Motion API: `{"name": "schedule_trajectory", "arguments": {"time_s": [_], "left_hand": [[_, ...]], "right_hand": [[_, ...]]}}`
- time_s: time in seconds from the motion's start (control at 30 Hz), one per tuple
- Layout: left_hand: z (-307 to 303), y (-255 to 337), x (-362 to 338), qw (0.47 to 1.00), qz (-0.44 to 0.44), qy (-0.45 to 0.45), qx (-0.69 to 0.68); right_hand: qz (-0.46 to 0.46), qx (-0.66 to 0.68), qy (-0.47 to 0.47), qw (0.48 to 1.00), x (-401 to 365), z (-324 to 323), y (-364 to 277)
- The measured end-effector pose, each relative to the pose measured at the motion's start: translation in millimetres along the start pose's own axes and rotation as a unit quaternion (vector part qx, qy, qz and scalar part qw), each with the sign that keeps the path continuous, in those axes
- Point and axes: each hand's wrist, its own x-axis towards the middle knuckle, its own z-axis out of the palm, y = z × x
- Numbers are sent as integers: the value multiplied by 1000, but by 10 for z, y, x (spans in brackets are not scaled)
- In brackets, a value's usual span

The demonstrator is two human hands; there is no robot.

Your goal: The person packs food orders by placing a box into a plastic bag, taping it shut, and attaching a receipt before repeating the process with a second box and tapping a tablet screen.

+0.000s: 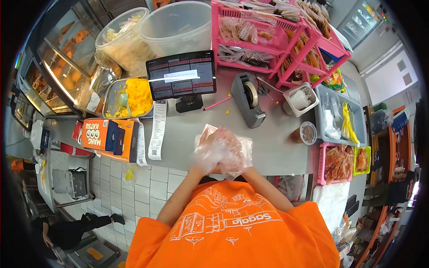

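Observation:
Both my hands meet over the counter's front edge, in loose clear plastic that looks like disposable gloves. My left hand [209, 151] is smeared by motion and overlaps the right one. My right hand [233, 154] lies against it, with clear plastic [245, 145] sticking out around its outer side. Their fingers are bunched together under the crinkled film, so I cannot tell what each one grips. A pale paper-like piece [208, 129] shows just beyond the fingertips on the metal counter [277, 152].
Ahead stand a tablet [182, 76], a tape dispenser [249, 100] and pink racks [250, 35] of packets. On the left are receipts [157, 131], an orange box [109, 138] and a tray of yellow food [134, 96]. A lidded cup [307, 133] and grey tub [342, 114] are right.

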Motion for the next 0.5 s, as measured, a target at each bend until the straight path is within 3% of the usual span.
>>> {"name": "schedule_trajectory", "arguments": {"time_s": [0.03,0.07,0.1,0.13,0.2,0.23,0.27,0.33,0.37,0.4,0.43,0.47,0.5], "left_hand": [[36,21,6,940,-236,-21,-244],[14,-4,3,938,-240,-36,-247],[-10,-10,11,963,-185,-54,-190],[8,-21,8,974,-155,-65,-153],[9,-21,-36,981,-132,-67,-123],[5,-11,-53,984,-126,-63,-111],[-3,7,-72,985,-123,-59,-103],[42,69,-95,989,-116,-38,-87],[58,92,-108,991,-114,-19,-72],[162,131,-57,993,-100,2,-59],[227,169,-22,994,-92,26,-48],[277,144,30,994,-85,55,-32],[306,134,36,993,-80,80,-18]], "right_hand": [[-91,-109,-73,987,112,-52,-250],[-180,-213,-142,950,221,-88,-382],[-261,-290,-156,907,343,-26,-301],[-258,-290,-155,908,377,10,-266],[-304,-384,-309,815,442,98,-417],[-241,-457,-335,788,439,174,-463],[-250,-451,-342,785,393,158,-491],[-259,-367,-274,850,326,-2,-500],[-219,-304,-255,891,255,-134,-386],[-200,-247,-289,903,265,-314,-712],[-154,-221,-215,939,121,-523,-754],[-59,-143,-174,973,91,-744,-702],[64,-2,-62,996,4,-779,-623]]}}
